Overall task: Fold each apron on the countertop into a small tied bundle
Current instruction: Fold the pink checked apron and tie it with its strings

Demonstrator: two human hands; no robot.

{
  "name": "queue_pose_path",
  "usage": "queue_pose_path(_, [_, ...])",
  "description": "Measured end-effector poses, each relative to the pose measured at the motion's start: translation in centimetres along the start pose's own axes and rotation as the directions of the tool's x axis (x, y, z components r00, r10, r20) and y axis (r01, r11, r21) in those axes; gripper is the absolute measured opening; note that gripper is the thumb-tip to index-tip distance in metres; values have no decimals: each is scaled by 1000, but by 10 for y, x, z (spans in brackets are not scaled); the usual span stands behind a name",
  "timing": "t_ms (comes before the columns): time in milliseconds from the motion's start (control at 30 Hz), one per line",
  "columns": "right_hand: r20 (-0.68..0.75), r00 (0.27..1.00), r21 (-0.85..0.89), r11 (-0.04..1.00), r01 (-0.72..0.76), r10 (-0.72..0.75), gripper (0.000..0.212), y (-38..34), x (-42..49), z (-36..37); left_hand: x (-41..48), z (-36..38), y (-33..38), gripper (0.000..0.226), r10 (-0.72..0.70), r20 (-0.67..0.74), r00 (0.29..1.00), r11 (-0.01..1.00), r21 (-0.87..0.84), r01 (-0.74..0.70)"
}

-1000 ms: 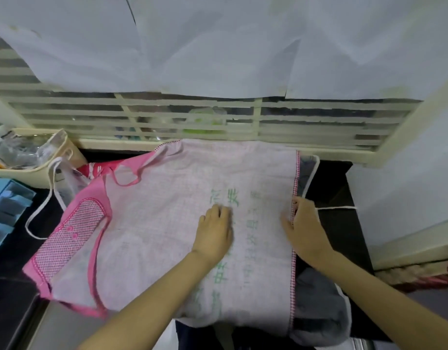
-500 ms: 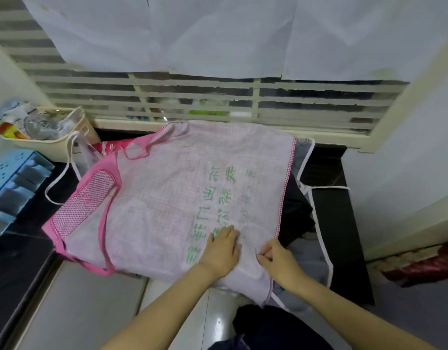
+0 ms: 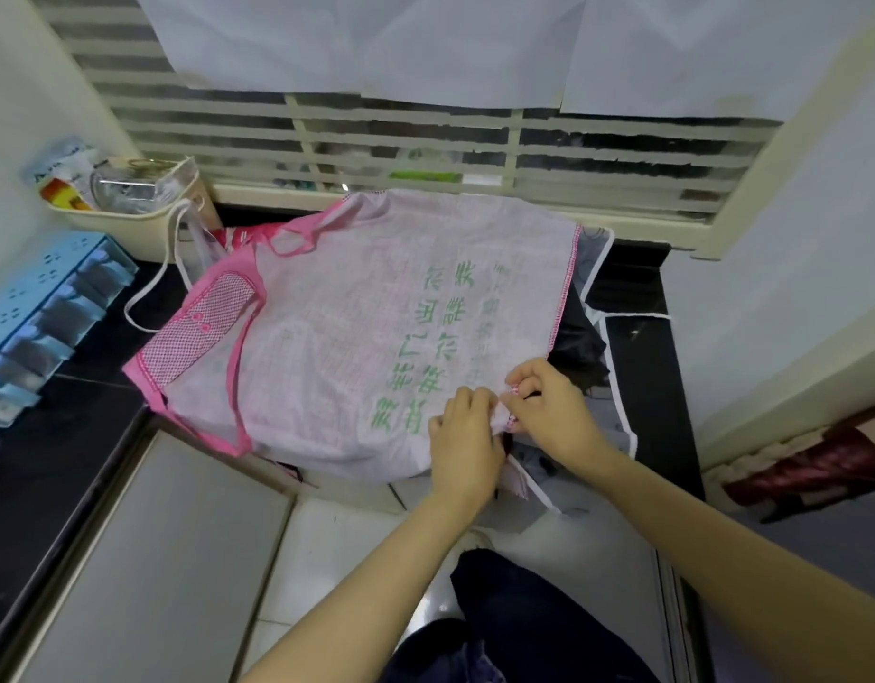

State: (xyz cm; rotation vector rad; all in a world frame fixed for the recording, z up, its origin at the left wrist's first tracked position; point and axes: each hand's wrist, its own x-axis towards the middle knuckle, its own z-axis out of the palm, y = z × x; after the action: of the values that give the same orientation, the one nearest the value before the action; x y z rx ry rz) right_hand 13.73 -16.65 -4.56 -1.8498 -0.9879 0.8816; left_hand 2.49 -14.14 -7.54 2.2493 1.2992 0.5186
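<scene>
The pink apron point(image 3: 356, 332) lies spread over the worktop point(image 3: 637, 347); at center frame, left hand point(image 3: 467, 438) and right hand point(image 3: 549, 411) pinch its near-right corner.

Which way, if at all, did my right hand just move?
Yes. The right hand slid along the pink apron's hem toward the black countertop's front edge.

pale pink checked apron point(image 3: 356, 332) with green lettering, hot-pink trim, black countertop point(image 3: 637, 347), blue rack point(image 3: 41, 317)
</scene>
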Motion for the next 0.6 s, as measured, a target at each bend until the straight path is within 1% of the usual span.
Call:
queue_pose_path(67, [-28,1000,15,1000,-9,10,11,-2,-1,-8,-3,-6,-11,34,0,-58,998,997,78,5])
queue_pose_path(100, [-43,999,30,999,-18,19,10,-2,0,-12,-6,-10,-18,36,-27,-61,998,994,101,33])
queue_pose_path(200, [-137,990,42,999,-29,35,11,-1,8,-30,-22,-21,-44,35,-84,-10,996,975,207,84])
queue_pose_path(267, [-214,974,56,996,-65,76,15,-1,16,-41,-34,-29,-62,27,-137,54,989,948,295,116])
queue_pose_path(333, [-257,954,104,986,-132,155,20,-2,22,-50,-45,-35,-74,12,-182,110,977,953,262,148])
queue_pose_path(367, [-264,951,59,987,-147,158,21,-1,23,-52,-50,-36,-78,2,-183,152,971,967,207,150])
queue_pose_path(400, [-265,956,-69,986,-150,127,21,0,21,-52,-54,-37,-80,7,-169,180,969,978,149,143])
queue_pose_path(433, [-259,964,-255,959,-121,53,22,2,18,-49,-56,-38,-80,11,-152,200,968,986,104,133])
queue_pose_path(467, [-219,975,-414,909,-51,-45,25,1,11,-43,-57,-39,-77,11,-136,189,973,990,58,127])
queue_pose_path(500, [-147,976,-521,851,59,-158,30,-1,3,-35,-57,-41,-73,8,-117,152,981,993,14,116])
queue_pose_path(533, [-44,970,-555,813,174,-238,34,-5,-8,-25,-54,-42,-67,5,-94,113,989,995,-25,98])
queue_pose_path(567, [88,958,-534,799,278,-274,39,-9,-20,-14,-51,-44,-61,5,-58,72,996,996,-60,63])
queue_pose_path(600, [226,935,-498,792,352,-273,45,-14,-33,-2,-48,-46,-53,7,-17,41,999,996,-89,21])
